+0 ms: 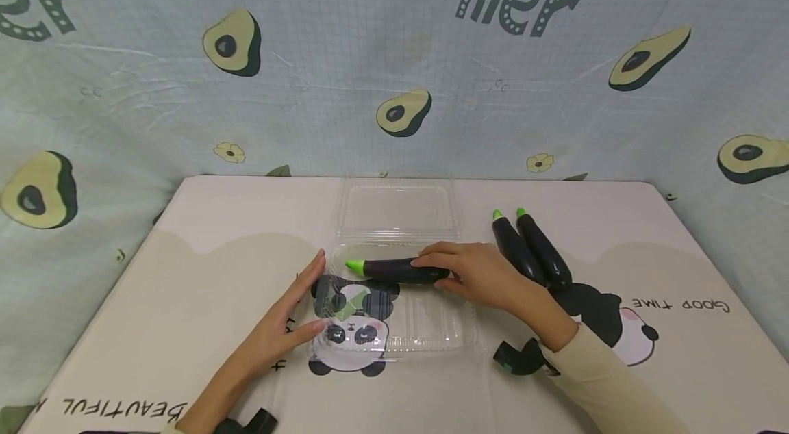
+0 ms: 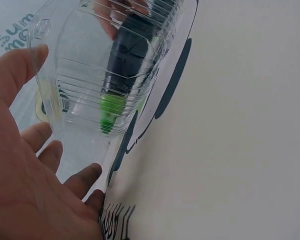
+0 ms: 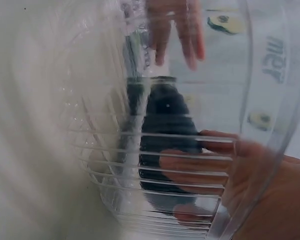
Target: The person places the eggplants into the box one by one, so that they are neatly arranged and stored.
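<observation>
A clear plastic clamshell box (image 1: 431,335) lies with its lid (image 1: 397,209) folded back on the far side. My right hand (image 1: 477,276) holds a dark eggplant (image 1: 394,271) by its thick end, inside the back part of the box. Its bright green stem end (image 2: 111,110) points left. Through the see-through wall, the right fingers (image 3: 187,165) show against the eggplant's side. My left hand (image 1: 277,331) is spread along the left side of the box, thumb and fingers extended, with fingertips (image 2: 41,52) right at the rim.
Two more eggplants (image 1: 545,249) lie side by side to the right, behind my right forearm. The tabletop (image 1: 203,297) carries printed pandas and lettering. Behind it hangs a cloth (image 1: 333,44) with avocado prints. Black devices are strapped at both wrists.
</observation>
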Action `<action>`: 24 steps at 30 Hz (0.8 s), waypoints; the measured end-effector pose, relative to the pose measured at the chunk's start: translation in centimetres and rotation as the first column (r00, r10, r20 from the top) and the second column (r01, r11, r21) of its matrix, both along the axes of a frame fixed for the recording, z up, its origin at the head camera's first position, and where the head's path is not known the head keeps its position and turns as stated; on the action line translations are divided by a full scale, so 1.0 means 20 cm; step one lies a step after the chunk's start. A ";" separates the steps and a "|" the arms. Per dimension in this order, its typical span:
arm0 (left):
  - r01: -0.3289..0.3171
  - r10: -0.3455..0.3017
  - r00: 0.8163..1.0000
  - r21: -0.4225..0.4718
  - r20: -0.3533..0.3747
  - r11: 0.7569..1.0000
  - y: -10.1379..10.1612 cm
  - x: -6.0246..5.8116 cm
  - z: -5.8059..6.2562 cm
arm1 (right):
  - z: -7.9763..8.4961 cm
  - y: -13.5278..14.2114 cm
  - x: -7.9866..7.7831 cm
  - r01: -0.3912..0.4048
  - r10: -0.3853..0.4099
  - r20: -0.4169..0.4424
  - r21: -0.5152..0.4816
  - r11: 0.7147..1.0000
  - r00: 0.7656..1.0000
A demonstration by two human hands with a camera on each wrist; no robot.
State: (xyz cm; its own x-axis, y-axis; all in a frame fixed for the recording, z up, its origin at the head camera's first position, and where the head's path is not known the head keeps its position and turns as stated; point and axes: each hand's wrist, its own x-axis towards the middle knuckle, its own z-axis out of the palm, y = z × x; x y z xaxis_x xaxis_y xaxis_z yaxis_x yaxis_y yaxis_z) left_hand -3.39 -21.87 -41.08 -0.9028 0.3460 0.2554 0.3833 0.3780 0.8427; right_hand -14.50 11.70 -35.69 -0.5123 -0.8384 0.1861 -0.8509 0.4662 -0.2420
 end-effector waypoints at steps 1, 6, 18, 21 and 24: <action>0.000 0.000 1.000 0.000 -0.001 1.000 0.00 0.00 0.00 | 0.00 0.00 0.00 0.005 -0.005 0.000 0.005 1.000 1.000; -0.007 0.007 1.000 -0.004 0.014 1.000 0.01 0.01 0.01 | -0.01 0.00 0.00 0.019 -0.019 -0.008 0.011 1.000 1.000; -0.011 0.011 1.000 -0.007 -0.004 1.000 0.00 0.00 0.00 | -0.03 -0.01 -0.01 0.021 -0.022 -0.053 -0.021 1.000 0.998; -0.009 0.009 1.000 -0.007 -0.006 1.000 0.00 0.00 0.00 | -0.03 -0.01 0.00 0.032 -0.032 -0.045 -0.011 0.999 0.998; -0.011 0.011 1.000 -0.006 0.002 1.000 0.01 0.00 0.00 | -0.02 -0.01 0.00 0.035 -0.035 -0.043 -0.006 0.999 0.998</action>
State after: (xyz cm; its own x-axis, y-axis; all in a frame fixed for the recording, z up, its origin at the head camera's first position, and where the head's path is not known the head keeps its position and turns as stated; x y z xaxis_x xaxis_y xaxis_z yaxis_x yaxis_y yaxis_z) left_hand -3.32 -21.74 -40.99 -0.9071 0.3375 0.2515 0.3773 0.3869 0.8414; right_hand -14.56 11.53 -36.15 -0.5329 -0.8189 0.2132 -0.8437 0.4948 -0.2082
